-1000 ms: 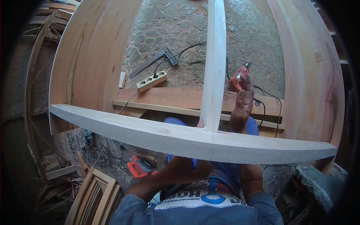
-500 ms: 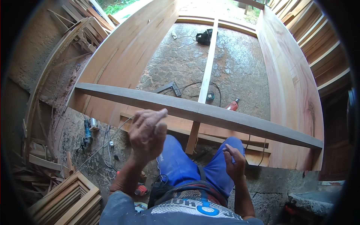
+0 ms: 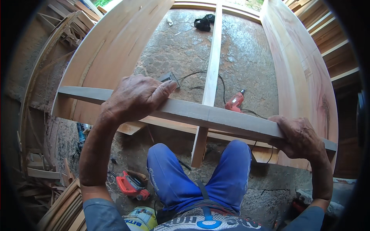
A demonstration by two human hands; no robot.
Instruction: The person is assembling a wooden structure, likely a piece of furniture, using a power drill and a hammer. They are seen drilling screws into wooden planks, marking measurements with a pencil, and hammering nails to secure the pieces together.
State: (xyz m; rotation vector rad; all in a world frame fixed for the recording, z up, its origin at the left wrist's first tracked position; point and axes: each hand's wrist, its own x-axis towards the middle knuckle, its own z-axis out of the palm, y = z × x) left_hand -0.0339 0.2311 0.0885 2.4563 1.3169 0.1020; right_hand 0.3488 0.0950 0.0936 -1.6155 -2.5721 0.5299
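A long wooden crosspiece (image 3: 216, 117) spans the near end of a large wooden frame, between a broad left side panel (image 3: 111, 50) and a right side panel (image 3: 300, 73). My left hand (image 3: 135, 96) is wrapped over its top left of the middle, thumb lying along the upper edge. Toward its right end my right hand (image 3: 298, 136) grips the same piece, fingers curled behind it and partly hidden. A narrow pale wooden strip (image 3: 212, 69) runs from the crosspiece's middle to the far end. Below, a short wooden upright (image 3: 199, 148) hangs between my knees.
A red drill (image 3: 235, 101) with a cord lies on the floor inside the frame, near a dark metal square-edged tool (image 3: 169, 79) and a black bag (image 3: 204, 23). By my left leg are a red power tool (image 3: 132, 186) and a bucket (image 3: 142, 218). Wood scraps (image 3: 42, 200) pile up left.
Both hands, free of the wood before, have reached out and taken hold of the crosspiece. The view has shifted, showing the red drill and the red power tool more fully.
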